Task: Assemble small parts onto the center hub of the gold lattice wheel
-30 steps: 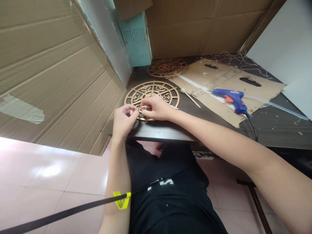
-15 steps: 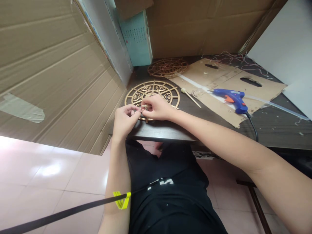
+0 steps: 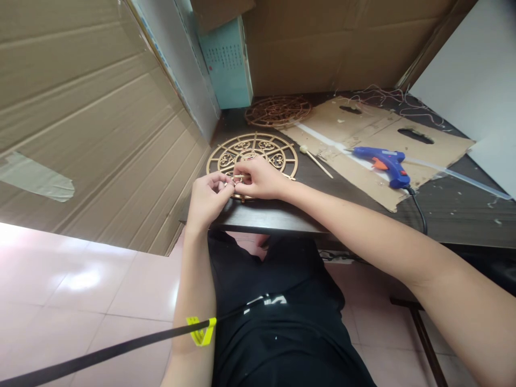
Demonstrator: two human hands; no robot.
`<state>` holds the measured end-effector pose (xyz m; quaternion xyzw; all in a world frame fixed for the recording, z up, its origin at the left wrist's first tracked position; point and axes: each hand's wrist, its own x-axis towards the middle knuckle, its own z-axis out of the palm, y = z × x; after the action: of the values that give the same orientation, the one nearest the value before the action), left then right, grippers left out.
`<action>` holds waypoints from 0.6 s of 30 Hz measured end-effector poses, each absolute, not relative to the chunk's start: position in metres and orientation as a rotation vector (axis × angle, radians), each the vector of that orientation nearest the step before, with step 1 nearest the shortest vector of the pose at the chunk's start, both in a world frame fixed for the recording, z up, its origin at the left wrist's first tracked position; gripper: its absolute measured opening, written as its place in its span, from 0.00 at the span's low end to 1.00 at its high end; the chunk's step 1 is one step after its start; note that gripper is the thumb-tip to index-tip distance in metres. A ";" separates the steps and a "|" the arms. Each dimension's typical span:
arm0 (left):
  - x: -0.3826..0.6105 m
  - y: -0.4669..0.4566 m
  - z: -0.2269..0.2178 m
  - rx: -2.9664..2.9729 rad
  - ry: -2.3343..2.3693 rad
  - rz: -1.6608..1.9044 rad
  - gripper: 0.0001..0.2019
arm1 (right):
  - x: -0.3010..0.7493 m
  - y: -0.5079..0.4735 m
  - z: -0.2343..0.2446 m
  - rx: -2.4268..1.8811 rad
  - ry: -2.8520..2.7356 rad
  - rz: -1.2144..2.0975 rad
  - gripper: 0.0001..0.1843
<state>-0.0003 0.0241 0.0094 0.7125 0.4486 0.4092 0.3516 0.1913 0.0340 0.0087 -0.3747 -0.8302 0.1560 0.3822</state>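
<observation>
At far left, a corrugated cardboard wall (image 3: 80, 107) slopes down, patched with a strip of pale tape (image 3: 36, 177), above a glossy pink tile floor (image 3: 80, 279). A black strap (image 3: 121, 344) with a yellow tag (image 3: 200, 330) crosses the person's left forearm. Their left hand (image 3: 207, 199) curls into a closed pinch, its fingertips (image 3: 230, 184) at the left end of a small gold piece (image 3: 239, 178); whether they hold it is too small to tell. The right hand (image 3: 260, 180) closes on that piece from the other side. It sits over the near rim of a gold lattice disc (image 3: 252, 145) that lies flat near the front edge of a dark table (image 3: 266, 217). The work in hand is close fingertip handling, and a piece this small calls for a steady pinch. Farther right lie a copper-coloured lattice disc (image 3: 278, 111), a ball-tipped stick (image 3: 316, 164), a cardboard sheet (image 3: 363, 123) and a blue hot glue gun (image 3: 381, 161) with a black cord (image 3: 417, 207). Compared with 1 second earlier, the left fingertips sit closer to the right hand.
</observation>
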 end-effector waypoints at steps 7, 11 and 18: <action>0.000 0.024 0.009 1.847 1.145 1.063 0.03 | 0.191 0.033 0.010 -0.972 -2.128 0.398 0.08; 0.000 0.025 0.008 1.849 1.148 1.062 0.04 | 0.191 0.034 0.009 -0.953 -2.118 0.390 0.09; 0.000 0.024 0.010 1.811 1.173 1.094 0.04 | 0.192 0.034 0.010 -0.957 -2.096 0.374 0.10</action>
<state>-0.0003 0.0245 0.0098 0.7002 0.4537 0.4232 0.3533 0.1920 0.0338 0.0097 -0.3772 -0.8257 0.1472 0.3928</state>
